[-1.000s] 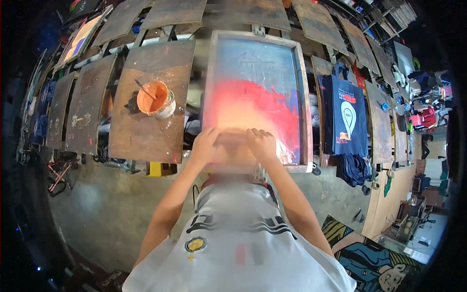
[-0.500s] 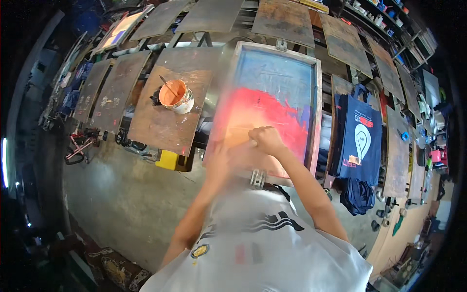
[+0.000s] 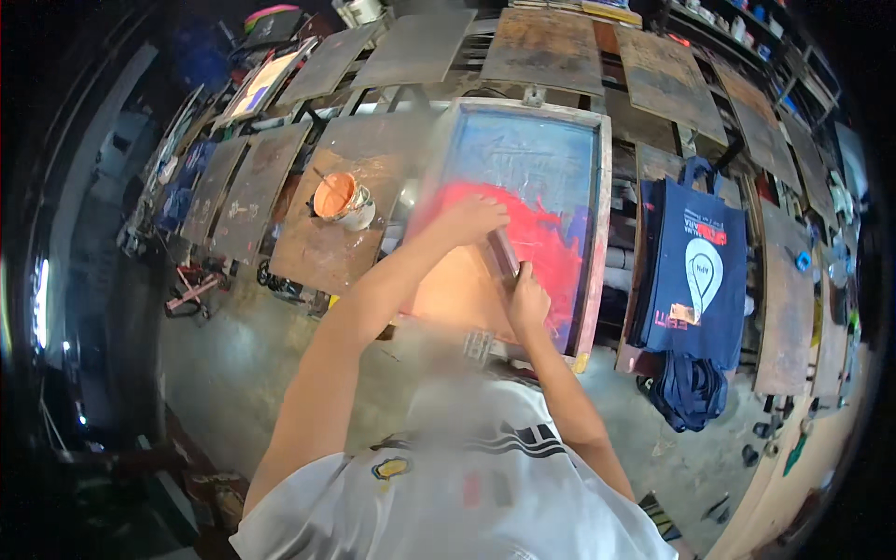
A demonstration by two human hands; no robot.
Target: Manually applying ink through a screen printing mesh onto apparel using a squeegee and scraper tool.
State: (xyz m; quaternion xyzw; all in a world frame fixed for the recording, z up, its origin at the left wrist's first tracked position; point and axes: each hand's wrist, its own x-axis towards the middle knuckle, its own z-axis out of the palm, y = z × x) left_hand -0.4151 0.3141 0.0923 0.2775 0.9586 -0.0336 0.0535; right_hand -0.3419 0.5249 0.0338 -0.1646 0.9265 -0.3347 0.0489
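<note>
A screen printing frame (image 3: 605, 177) with pale wooden sides lies in front of me. Its blue mesh carries red ink and a peach-orange patch toward the near left. Over the ink, a squeegee (image 3: 504, 252) with a dark reddish bar is turned so that it runs away from me. My left hand (image 3: 474, 220) is closed over the squeegee's far end. Nearer to me, my right hand (image 3: 529, 303) grips the other end. The squeegee's lower edge is hard to make out. A blurred patch hides part of the frame's near left side.
Left of the frame, a tub of orange ink (image 3: 343, 201) with a stick in it stands on a brown board (image 3: 327, 259). On the right lies a stack of navy tote bags (image 3: 667, 271) with a white print. More boards (image 3: 541, 51) line the far side.
My left hand has moved from the frame's near left up to the squeegee's far end. My right hand has come nearer to me and slightly right. The squeegee now lies lengthwise between them.
</note>
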